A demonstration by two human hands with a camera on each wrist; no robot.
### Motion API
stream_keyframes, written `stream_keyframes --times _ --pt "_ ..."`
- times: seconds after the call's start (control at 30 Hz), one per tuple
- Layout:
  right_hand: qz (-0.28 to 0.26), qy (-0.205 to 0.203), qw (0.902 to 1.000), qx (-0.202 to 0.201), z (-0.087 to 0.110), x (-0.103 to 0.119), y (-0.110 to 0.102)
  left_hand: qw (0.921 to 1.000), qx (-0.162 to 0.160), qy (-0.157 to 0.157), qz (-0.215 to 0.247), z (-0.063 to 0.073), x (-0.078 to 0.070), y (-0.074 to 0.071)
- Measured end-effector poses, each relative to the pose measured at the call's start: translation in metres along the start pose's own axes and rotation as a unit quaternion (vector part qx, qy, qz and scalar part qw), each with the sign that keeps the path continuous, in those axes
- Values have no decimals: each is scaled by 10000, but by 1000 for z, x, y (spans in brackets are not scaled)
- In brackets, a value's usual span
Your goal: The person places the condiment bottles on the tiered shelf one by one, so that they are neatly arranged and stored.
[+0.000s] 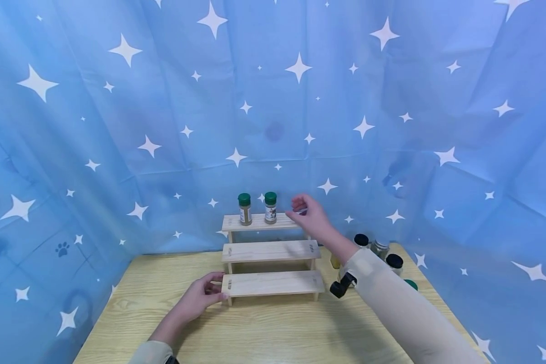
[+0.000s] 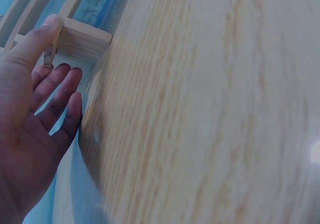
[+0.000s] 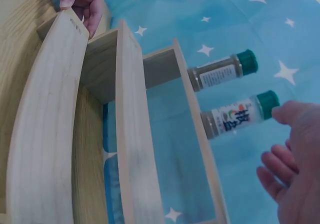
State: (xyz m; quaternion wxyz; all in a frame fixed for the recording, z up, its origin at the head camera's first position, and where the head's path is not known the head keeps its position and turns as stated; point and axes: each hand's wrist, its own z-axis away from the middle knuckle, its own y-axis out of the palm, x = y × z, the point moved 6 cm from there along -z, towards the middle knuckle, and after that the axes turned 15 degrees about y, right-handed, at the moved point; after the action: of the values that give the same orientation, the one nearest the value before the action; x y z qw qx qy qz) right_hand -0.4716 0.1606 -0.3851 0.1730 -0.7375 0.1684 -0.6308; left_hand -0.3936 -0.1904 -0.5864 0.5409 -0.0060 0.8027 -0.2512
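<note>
A three-step wooden shelf rack (image 1: pixel 273 283) stands on the table. My left hand (image 1: pixel 202 296) grips the left end of its lowest step, thumb on the board in the right wrist view. On the top step, two spice jars stand upright: a left one (image 1: pixel 244 210) and a right one (image 1: pixel 270 208), both green-capped with brownish contents. My right hand (image 1: pixel 311 217) is just right of the right jar, over the top step's right end, fingers loosely bent and holding nothing. In the right wrist view a fingertip (image 3: pixel 284 113) shows close to that jar's green cap (image 3: pixel 268 104); contact is unclear.
Right of the rack, partly behind my right forearm, several more jars stand on the table, among them black-lidded ones (image 1: pixel 394 261) and a silver-lidded one (image 1: pixel 380 248). A blue star-patterned curtain (image 1: pixel 273 101) hangs behind the wooden table (image 1: pixel 164 273).
</note>
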Motion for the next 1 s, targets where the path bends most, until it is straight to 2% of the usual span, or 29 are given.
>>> stream_keyframes --times 0.27,0.57,0.77,1.0 --pt "330 -71 9994 -80 25 -11 -19 10000 32 19 -25 2 -1 -1" --pt "881 84 9960 -98 73 -28 -54 10000 44 82 -14 1 -3 -4" --pt "1056 241 9937 -281 98 -57 -85 10000 20 12 -56 1 -2 -4" --pt "1308 173 9888 -692 125 -85 -123 10000 -21 -41 -63 1 -3 -2"
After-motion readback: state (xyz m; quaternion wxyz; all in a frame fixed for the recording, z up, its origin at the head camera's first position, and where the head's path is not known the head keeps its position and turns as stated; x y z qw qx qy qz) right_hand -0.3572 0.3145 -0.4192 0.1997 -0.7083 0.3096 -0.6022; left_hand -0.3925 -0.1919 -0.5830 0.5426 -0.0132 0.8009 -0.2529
